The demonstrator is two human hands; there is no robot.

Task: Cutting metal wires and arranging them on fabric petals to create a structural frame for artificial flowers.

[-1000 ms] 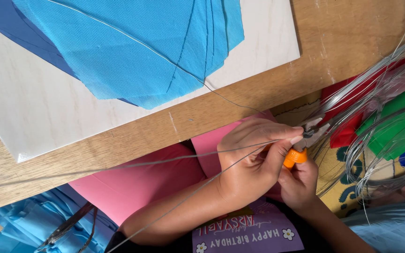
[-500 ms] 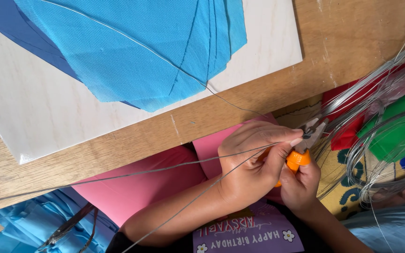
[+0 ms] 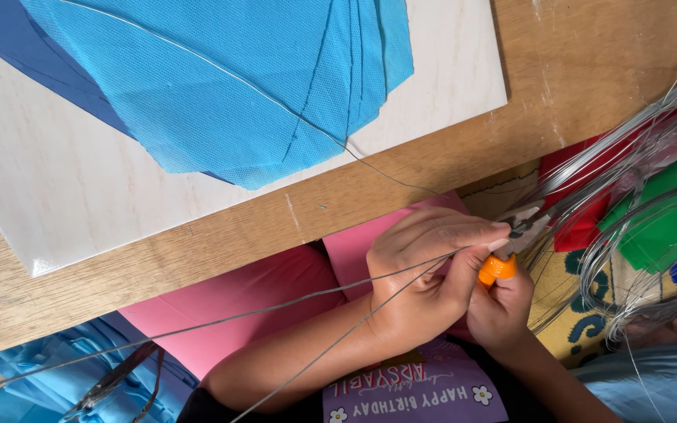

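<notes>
Head view: the left hand (image 3: pixel 421 274) is seen at 5 o'clock of the frame, its fingers curled and pinched on a thin grey wire (image 3: pixel 276 309). Two strands of this wire are run from the pinch toward 8 o'clock, across the forearm and over a pink sheet (image 3: pixel 260 294). The right hand (image 3: pixel 503 309) is placed just beside the left, at its 4 o'clock, partly hidden under it, and is clenched on the orange handle of the pliers (image 3: pixel 511 247). The metal head of the pliers is directed toward 1 o'clock and lies at the left fingertips; whether the jaws are closed on the wire cannot be told. A coil of wire (image 3: pixel 636 258) is laid at 3 o'clock of the hands, over red, green and blue sheets. A wooden table (image 3: pixel 589 63) spans the upper frame, and a white board (image 3: pixel 56 196) rests on it at 10 o'clock. Blue mesh fabric (image 3: pixel 221 86) is spread on the board, with a single strand of wire lying across it. A purple card (image 3: pixel 417 392) is seen at 6 o'clock, under the forearms.
</notes>
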